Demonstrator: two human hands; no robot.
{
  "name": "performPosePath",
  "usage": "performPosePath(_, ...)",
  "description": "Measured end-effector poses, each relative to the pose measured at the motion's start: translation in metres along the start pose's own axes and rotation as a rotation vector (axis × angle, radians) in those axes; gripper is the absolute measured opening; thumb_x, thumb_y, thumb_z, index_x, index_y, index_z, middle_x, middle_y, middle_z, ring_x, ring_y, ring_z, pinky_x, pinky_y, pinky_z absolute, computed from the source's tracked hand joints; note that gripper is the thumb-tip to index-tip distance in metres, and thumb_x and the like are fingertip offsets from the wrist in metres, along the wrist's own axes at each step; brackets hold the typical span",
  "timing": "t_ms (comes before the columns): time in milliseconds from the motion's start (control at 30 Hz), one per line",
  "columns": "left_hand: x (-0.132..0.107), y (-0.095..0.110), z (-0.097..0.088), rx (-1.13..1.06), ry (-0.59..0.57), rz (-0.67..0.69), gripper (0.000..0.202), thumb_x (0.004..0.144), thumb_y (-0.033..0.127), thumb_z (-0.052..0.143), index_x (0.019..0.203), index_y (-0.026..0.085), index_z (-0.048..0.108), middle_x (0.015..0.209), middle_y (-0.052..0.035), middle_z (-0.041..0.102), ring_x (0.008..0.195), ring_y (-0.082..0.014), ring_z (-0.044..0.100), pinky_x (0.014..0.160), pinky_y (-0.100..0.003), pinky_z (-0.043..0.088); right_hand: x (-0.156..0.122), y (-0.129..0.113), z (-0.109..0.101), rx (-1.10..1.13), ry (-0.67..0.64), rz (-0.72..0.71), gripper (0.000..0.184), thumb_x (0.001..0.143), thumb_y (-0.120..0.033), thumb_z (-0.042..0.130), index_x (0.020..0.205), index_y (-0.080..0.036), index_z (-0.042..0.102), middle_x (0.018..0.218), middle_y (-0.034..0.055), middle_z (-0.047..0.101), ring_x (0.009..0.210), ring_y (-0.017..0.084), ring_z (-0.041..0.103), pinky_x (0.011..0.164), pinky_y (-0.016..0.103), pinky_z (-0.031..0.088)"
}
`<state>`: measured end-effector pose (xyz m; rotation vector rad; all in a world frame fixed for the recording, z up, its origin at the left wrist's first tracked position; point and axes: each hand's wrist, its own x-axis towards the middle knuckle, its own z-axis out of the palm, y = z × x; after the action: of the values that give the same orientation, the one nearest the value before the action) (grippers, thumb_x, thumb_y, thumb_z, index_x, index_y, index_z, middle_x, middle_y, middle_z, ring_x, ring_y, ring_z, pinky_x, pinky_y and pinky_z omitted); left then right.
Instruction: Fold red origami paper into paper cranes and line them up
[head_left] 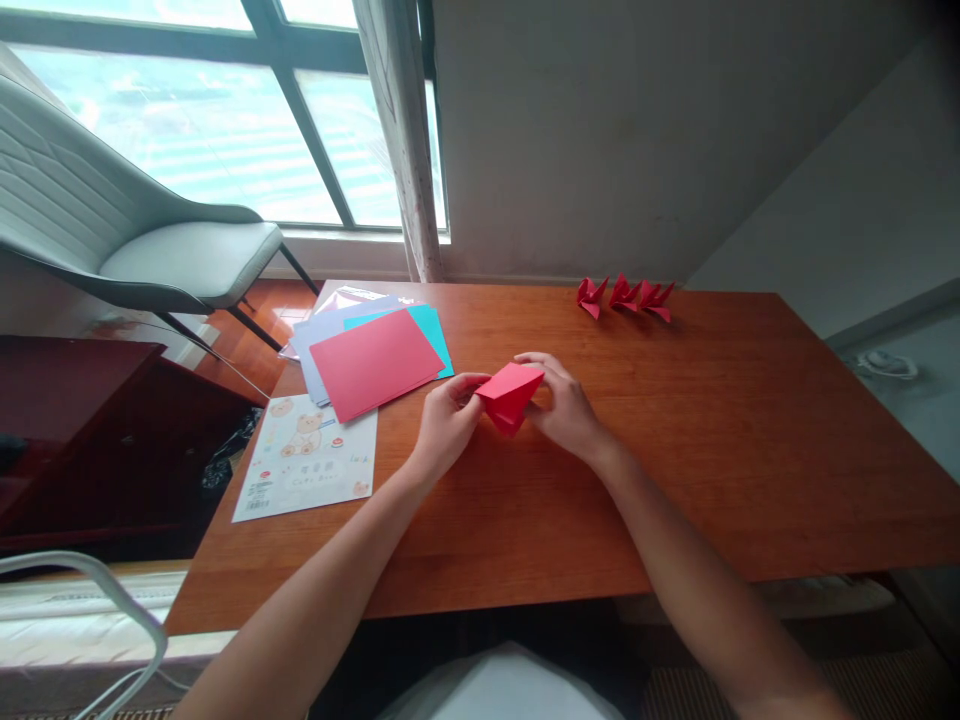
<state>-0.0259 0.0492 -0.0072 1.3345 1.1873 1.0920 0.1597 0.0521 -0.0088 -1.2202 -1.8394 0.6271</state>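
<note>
Folded red paper is what I'm looking at here, held between both hands over the near-middle of the bench. Going big to small: bench first, brown and wood-looking, then the loose red sheets on the pile off to the left, with the bear-print sheet just below them. Next, the hands. The left hand has its grip nearly closed, thumb and fingertips pinching the left corner. The right hand curves around the right side, but its fingertips are partly hidden, so I can't tell how tight that grip is. As for the folded piece, I'd bet it's super light, crisp along the creases and floppy at the flaps, easy to dent and not very slippery. I'd hold it at corners where layers stack up and keep pressure off the middle, since squeezing there would probably crush the shape. Smallest are the three little red folded shapes at the far edge; I'd lift those by a thick fold too.
</note>
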Motion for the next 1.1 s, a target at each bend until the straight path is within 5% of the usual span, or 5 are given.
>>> performPosePath(233, -0.003, -0.009, -0.001, 0.579, 0.030, 0.239, 0.015, 0.081, 0.022, 0.056, 0.070, 0.018, 0.065, 0.067, -0.0034, 0.066, 0.058, -0.0155, 0.055, 0.058, -0.026, 0.035, -0.005, -0.005, 0.012, -0.176, -0.069, -0.118, 0.061, 0.085, -0.049, 0.067, 0.138, -0.021, 0.054, 0.147, 0.0153, 0.048, 0.137, 0.033, 0.043, 0.115, 0.053, 0.036)
performPosePath(400, -0.004, -0.004, 0.000, 0.595, -0.007, 0.263, 0.023, 0.091, 0.030, 0.050, 0.082, 0.020, 0.069, 0.070, -0.0030, 0.068, 0.057, -0.0139, 0.054, 0.060, -0.024, 0.036, -0.002, -0.007, 0.002, -0.185, 0.043, -0.101, 0.027, 0.091, -0.025, 0.055, 0.114, -0.022, 0.069, 0.133, 0.0117, 0.062, 0.128, 0.029, 0.053, 0.110, 0.048, 0.041)
performPosePath(533, -0.004, -0.004, 0.000, 0.600, 0.002, 0.249, 0.025, 0.091, 0.029, 0.050, 0.078, 0.019, 0.069, 0.067, -0.0027, 0.066, 0.057, -0.0140, 0.053, 0.059, -0.024, 0.036, 0.001, -0.010, -0.008, -0.147, 0.166, -0.058, 0.022, 0.092, -0.021, 0.050, 0.089, -0.023, 0.072, 0.115, 0.0090, 0.071, 0.114, 0.027, 0.062, 0.103, 0.045, 0.046)
performPosePath(800, -0.008, -0.007, 0.002, 0.610, 0.009, 0.316, 0.020, 0.090, 0.031, 0.057, 0.092, 0.023, 0.075, 0.081, -0.0054, 0.073, 0.067, -0.0163, 0.062, 0.064, -0.025, 0.042, -0.003, -0.005, 0.002, -0.185, -0.063, 0.047, 0.041, 0.089, -0.043, 0.064, 0.123, -0.020, 0.063, 0.117, 0.0130, 0.071, 0.110, 0.032, 0.065, 0.097, 0.047, 0.049)
performPosePath(1100, -0.015, 0.000, 0.004, 0.698, 0.058, 0.352, 0.022, 0.092, 0.031, 0.054, 0.096, 0.025, 0.075, 0.085, -0.0052, 0.073, 0.071, -0.0169, 0.063, 0.064, -0.025, 0.041, -0.002, -0.013, -0.002, -0.030, -0.056, 0.099, 0.037, 0.091, -0.047, 0.061, 0.118, -0.022, 0.065, 0.113, 0.0109, 0.072, 0.103, 0.029, 0.068, 0.089, 0.041, 0.052)
